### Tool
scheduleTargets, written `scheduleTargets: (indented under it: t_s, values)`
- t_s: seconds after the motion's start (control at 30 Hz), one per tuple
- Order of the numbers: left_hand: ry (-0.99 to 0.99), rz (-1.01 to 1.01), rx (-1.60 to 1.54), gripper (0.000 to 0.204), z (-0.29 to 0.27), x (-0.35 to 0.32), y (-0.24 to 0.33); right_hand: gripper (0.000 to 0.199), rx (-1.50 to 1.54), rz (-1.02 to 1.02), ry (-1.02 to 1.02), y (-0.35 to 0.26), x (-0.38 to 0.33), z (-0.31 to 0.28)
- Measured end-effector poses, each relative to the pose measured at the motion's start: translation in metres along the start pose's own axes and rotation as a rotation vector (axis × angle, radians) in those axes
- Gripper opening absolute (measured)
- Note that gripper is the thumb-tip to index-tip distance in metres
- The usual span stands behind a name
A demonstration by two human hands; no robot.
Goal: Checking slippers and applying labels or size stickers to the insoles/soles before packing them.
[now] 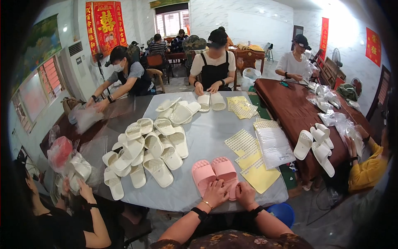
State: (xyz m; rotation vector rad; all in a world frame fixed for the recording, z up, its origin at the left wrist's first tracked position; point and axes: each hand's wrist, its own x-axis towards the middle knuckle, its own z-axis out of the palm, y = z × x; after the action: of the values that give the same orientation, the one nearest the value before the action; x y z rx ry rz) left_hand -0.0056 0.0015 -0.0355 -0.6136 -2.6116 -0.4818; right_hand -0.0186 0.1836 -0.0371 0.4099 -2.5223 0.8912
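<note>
- Left hand rests fingers-down on the heel end of the pink slippers; right hand presses the other heel, neither one clenched.
- Slippers look light, soft, bendable foam, probably slightly grippy; best taken by the heel or side edge.
- They lie paired, toes pointing away, on the near desk edge.
- Beyond lie white slippers and yellow sticker sheets.

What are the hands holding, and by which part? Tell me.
Both the left hand and the right hand rest on the heel ends of the pink slippers; a closed grip cannot be told.
</note>
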Motion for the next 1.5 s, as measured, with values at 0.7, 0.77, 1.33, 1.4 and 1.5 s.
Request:
scheduleTargets:
  t_s: [0.7, 0.77, 1.33, 1.4, 1.5]
  values:
    - [0.025, -0.035, -0.065, 0.04, 0.002, -0.004, -0.001, 0.006, 0.036, 0.037, 0.008, 0.0, 0.001, 0.002]
    - [0.023, -0.046, -0.057, 0.04, 0.003, -0.003, -0.001, 0.007, 0.076, 0.063, -0.037, -0.003, 0.003, -0.002]
    - [-0.06, -0.043, -0.054, 0.046, -0.013, 0.01, 0.008, 0.014, 0.151, 0.141, -0.201, 0.105, 0.1, -0.055]
    - [-0.066, -0.048, -0.06, 0.046, -0.015, 0.011, 0.01, 0.014, 0.191, 0.135, -0.304, 0.102, 0.099, -0.044]
    - [-0.091, -0.069, -0.074, 0.045, -0.018, 0.011, 0.011, 0.013, 0.134, 0.142, -0.401, 0.093, 0.096, -0.03]
